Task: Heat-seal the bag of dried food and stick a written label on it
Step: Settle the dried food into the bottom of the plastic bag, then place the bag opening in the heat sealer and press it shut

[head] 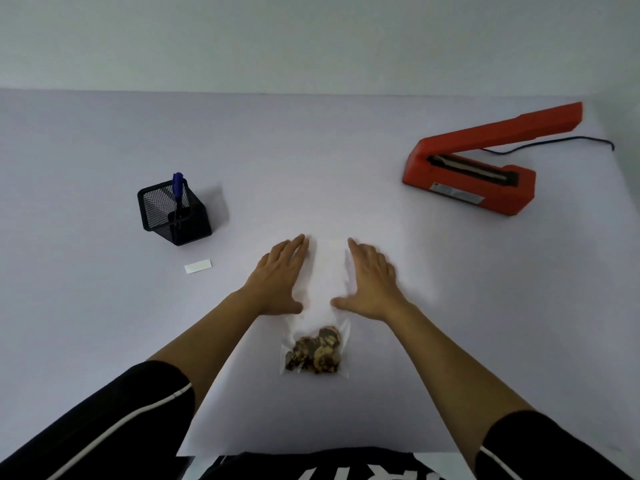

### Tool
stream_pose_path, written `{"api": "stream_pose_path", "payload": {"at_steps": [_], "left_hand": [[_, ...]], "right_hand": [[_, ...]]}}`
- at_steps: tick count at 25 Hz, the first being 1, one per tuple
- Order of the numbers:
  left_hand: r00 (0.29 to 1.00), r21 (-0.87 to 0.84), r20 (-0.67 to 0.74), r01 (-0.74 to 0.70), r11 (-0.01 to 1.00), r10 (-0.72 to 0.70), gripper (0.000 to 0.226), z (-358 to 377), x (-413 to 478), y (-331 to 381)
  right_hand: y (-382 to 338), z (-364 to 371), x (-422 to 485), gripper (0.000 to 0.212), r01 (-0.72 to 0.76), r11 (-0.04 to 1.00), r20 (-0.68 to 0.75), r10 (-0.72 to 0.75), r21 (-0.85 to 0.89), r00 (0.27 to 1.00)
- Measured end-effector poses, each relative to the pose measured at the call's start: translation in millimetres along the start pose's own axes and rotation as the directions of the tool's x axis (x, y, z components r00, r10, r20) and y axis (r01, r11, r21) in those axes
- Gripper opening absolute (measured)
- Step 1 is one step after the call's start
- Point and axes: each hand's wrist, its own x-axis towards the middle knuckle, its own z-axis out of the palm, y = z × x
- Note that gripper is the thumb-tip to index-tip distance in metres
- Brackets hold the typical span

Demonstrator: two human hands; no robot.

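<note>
A clear plastic bag (327, 271) lies flat on the table in front of me, its mouth pointing away. Brown dried food pieces (315, 351) fill its near end. My left hand (280, 275) rests flat on the bag's left edge and my right hand (370, 278) on its right edge, fingers stretched out, palms down. A small white label (197, 266) lies on the table to the left. Behind it a blue pen (177, 188) stands in a black mesh holder (173, 211). The red heat sealer (485, 164) sits at the far right with its arm raised.
The sealer's black cable (568, 142) runs off toward the table's right edge. A pale wall rises behind the table's far edge. The near table edge lies just in front of my body.
</note>
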Motion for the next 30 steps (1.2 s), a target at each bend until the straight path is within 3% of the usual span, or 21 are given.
{"api": "stream_pose_path", "payload": {"at_steps": [3,7,12,15,17,20,24,30], "left_hand": [[0.997,-0.110,-0.068,0.028,0.994,-0.035,0.104,-20.9,9.5,20.0],[0.985,-0.202,-0.168,-0.007,0.979,-0.027,0.089,-48.5,49.3,63.8],[0.990,-0.290,-0.141,-0.025,0.957,-0.017,0.085,-65.3,125.1,127.8],[0.989,-0.424,-0.128,0.016,0.906,-0.078,0.081,-72.4,166.9,161.0],[0.985,-0.578,-0.128,0.019,0.816,-0.114,0.074,-77.7,187.0,174.4],[0.961,-0.764,-0.118,0.074,0.641,-0.251,0.067,-84.7,205.3,187.4],[0.943,-0.721,-0.076,0.172,0.671,-0.323,0.060,-85.1,205.3,190.8],[0.955,-0.739,-0.077,0.138,0.660,-0.285,0.058,-78.7,162.3,190.8]], "right_hand": [[15.4,-13.5,3.8,0.097,-0.016,0.987,-0.070,0.028,0.158,0.997],[57.9,-47.8,6.8,0.079,-0.067,0.971,-0.293,0.134,0.228,0.947],[142.2,-98.4,1.9,0.079,-0.228,0.901,-0.500,0.400,0.370,0.769],[185.1,-124.6,2.6,0.086,-0.288,0.848,-0.517,0.507,0.446,0.690],[204.1,-135.1,8.6,0.091,-0.315,0.807,-0.440,0.550,0.500,0.710],[222.2,-141.2,19.4,0.091,-0.240,0.773,-0.300,0.483,0.588,0.823],[216.9,-135.6,11.0,0.078,-0.166,0.735,-0.288,0.449,0.657,0.846],[198.5,-105.2,-39.7,0.075,-0.116,0.688,-0.297,0.451,0.716,0.841]]}}
